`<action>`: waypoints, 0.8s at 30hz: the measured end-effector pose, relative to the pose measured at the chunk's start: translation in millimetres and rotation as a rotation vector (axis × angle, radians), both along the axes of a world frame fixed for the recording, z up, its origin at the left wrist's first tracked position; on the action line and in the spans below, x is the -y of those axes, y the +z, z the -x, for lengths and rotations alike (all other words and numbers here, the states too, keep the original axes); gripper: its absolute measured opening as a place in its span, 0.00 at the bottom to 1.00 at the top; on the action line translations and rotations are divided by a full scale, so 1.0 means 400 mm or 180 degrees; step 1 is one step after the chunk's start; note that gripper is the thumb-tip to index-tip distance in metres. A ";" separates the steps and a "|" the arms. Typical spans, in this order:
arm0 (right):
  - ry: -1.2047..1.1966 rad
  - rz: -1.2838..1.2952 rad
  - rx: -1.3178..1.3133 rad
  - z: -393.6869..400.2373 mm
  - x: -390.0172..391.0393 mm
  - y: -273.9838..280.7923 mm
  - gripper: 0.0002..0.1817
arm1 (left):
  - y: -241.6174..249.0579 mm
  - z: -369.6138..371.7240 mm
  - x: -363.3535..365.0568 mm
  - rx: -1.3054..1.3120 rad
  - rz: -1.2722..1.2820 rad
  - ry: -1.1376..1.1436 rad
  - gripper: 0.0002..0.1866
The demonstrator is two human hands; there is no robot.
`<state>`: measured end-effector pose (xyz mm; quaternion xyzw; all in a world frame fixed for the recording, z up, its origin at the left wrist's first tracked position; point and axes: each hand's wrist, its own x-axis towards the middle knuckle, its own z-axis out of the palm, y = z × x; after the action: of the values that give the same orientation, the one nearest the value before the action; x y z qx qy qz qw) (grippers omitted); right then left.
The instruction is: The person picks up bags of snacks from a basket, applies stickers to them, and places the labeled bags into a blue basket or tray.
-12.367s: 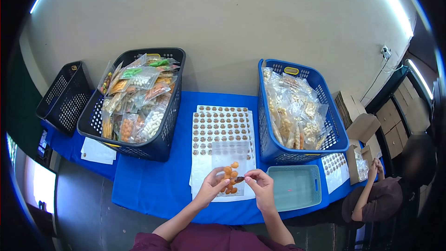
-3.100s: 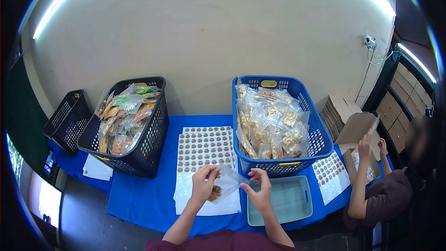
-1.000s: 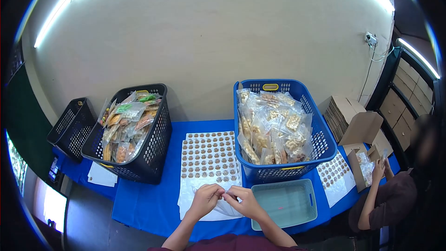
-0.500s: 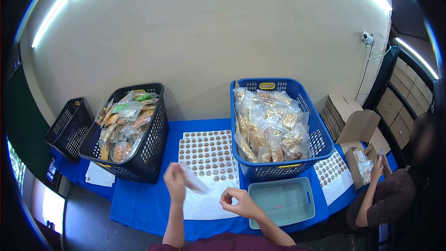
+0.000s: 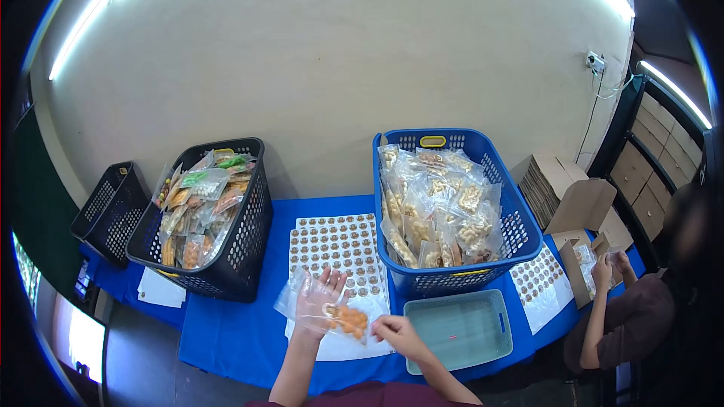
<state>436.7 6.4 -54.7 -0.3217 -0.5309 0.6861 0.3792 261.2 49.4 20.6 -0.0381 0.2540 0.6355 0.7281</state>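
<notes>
A clear bag of orange snack pieces [image 5: 350, 321] lies across the open palm of my left hand [image 5: 320, 301], whose fingers are spread behind the plastic. My right hand [image 5: 400, 335] is pinched at the right edge of the same bag; what its fingertips hold is too small to make out. Beneath both hands lies a white sheet with rows of round brown stickers [image 5: 332, 245] on the blue cloth. To the right of my right hand sits a pale green tray [image 5: 460, 332] with a small red piece inside.
A black basket [image 5: 260, 234] of snack bags stands left, a smaller black basket [image 5: 113, 211] beyond it. A blue basket [image 5: 392, 275] of bags stands behind the tray. At right are another sticker sheet [image 5: 539, 286], cardboard boxes [image 5: 581, 207] and a co-worker's hands [image 5: 609, 267].
My left hand has turned palm up and opened under the bag, which now shows its orange contents. My right hand has moved slightly right to the bag's edge. The co-worker's hands shifted.
</notes>
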 end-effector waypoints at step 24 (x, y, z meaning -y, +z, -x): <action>-0.0363 0.0430 0.2304 0.048 0.038 -0.586 0.22 | -0.776 0.076 0.088 -0.5342 0.0930 -0.0941 0.47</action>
<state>417.3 -9.0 -289.0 -0.5969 -0.5654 0.5393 0.1825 230.8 14.2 -289.8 0.3841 0.7892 0.3133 0.3627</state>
